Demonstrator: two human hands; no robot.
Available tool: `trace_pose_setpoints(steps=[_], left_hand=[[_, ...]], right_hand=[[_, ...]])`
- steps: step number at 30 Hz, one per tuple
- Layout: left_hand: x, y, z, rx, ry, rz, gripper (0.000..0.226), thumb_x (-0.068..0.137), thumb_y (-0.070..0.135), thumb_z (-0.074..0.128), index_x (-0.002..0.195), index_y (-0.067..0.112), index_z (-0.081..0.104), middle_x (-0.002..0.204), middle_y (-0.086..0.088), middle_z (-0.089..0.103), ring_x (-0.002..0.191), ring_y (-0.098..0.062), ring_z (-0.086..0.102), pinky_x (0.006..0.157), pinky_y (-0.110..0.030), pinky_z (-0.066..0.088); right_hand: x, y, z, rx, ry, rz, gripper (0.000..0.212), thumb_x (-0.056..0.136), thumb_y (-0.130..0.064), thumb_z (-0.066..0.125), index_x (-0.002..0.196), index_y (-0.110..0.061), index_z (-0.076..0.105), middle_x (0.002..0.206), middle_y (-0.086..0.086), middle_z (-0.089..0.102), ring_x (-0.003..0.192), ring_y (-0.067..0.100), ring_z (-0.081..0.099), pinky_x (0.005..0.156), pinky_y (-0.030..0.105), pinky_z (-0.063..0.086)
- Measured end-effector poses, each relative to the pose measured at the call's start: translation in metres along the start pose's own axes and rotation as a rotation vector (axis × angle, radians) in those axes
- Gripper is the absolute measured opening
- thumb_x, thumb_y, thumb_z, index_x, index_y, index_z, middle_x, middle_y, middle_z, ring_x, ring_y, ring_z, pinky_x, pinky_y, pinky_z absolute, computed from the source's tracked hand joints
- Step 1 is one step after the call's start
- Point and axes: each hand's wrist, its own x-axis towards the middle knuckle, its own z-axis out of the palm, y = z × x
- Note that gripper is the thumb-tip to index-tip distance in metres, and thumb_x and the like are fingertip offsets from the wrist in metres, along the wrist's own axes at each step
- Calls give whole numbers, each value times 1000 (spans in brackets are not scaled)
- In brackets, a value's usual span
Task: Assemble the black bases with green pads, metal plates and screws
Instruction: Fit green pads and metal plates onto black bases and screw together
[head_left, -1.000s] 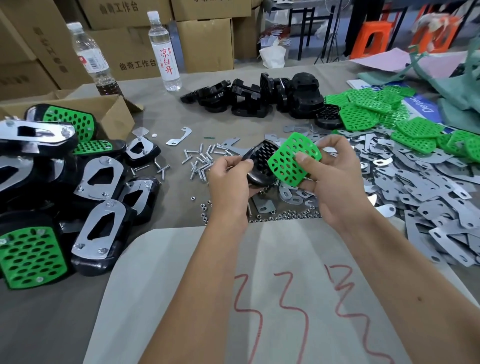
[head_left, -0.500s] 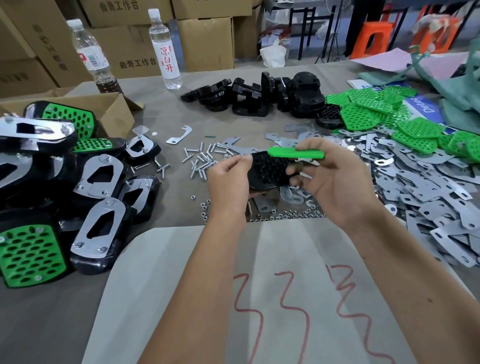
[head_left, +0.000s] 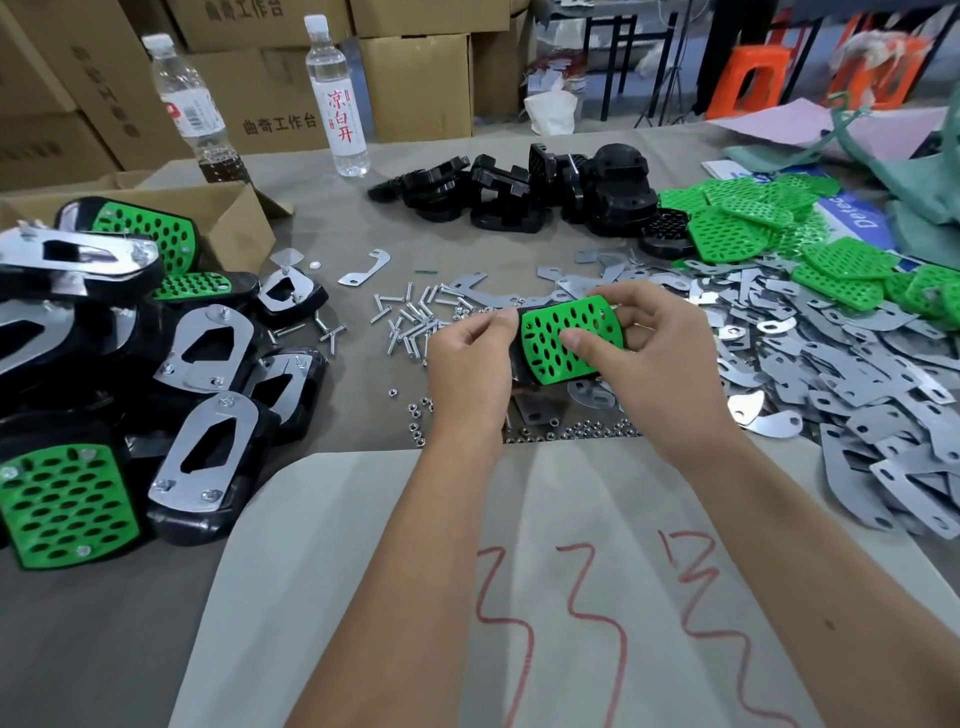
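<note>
**Kid:** Pad (head_left: 569, 338) on base (head_left: 514, 364), is that the step?

**Helper:** Yes. The green pad lies on top of the black base, held up over the middle of the tabletop, just above the screws (head_left: 410, 322).

**Kid:** What do the hands do?

**Helper:** The left hand (head_left: 470, 358) curls its fingers round the left end of the base. The right hand (head_left: 654, 348) holds the right end, and its thumb (head_left: 579, 340) presses down on the pad.

**Kid:** How do you do it well?

**Helper:** I think you line up the pad's edges with the base first. Then push it flat all over, so no corner sticks up. The small holes should sit over the holes in the base, or a screw will not go in.

**Kid:** Then what?

**Helper:** Most likely a plate (head_left: 831, 395) from the right side of the tabletop, then screws.
</note>
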Motion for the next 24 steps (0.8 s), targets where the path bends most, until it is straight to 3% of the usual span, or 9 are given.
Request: trace_pose_setpoints(steps=[3,8,17,20,22,24], left_hand=[[0,0,0,10,14,6,40,99,15,65,61,24,76,79,-9,69,81,-30,67,86,-65,58],[-2,-2,0,45,2,40,27,100,16,64,79,16,81,92,-18,78,98,-44,73,82,-60,62],[-2,-5,-2,117,-4,107,28,98,24,64,78,8,76,93,-30,72,93,-51,70,80,-64,60],[-2,-3,-1,107,-16,105,29,88,32,63,80,9,78,93,-32,72,77,-38,71,81,-64,59],[-2,-4,-2,100,-19,101,30,87,31,63,81,5,77,94,-34,70,77,-29,66,83,-64,58],[0,-7,-3,78,-1,86,28,94,24,65,81,2,77,92,-32,72,82,-33,71,84,-64,59]], right_hand=[[-2,3,3,-23,67,51,34,79,-26,91,105,-26,69,85,-3,77,79,19,77,69,44,65],[0,5,3,36,58,74,34,79,-26,90,106,-23,69,87,-2,78,80,18,78,70,43,66],[1,1,1,24,-31,-23,31,82,-17,88,104,-26,69,89,-2,78,83,16,77,71,38,66],[1,5,1,112,27,29,31,84,-15,86,108,-21,69,88,-6,78,82,12,76,68,30,64],[3,6,-1,140,28,43,30,85,-14,86,109,-22,68,89,-8,78,82,10,76,67,25,61],[5,5,-4,139,-21,40,31,84,-13,86,107,-23,68,92,-8,78,84,11,77,68,24,61]])
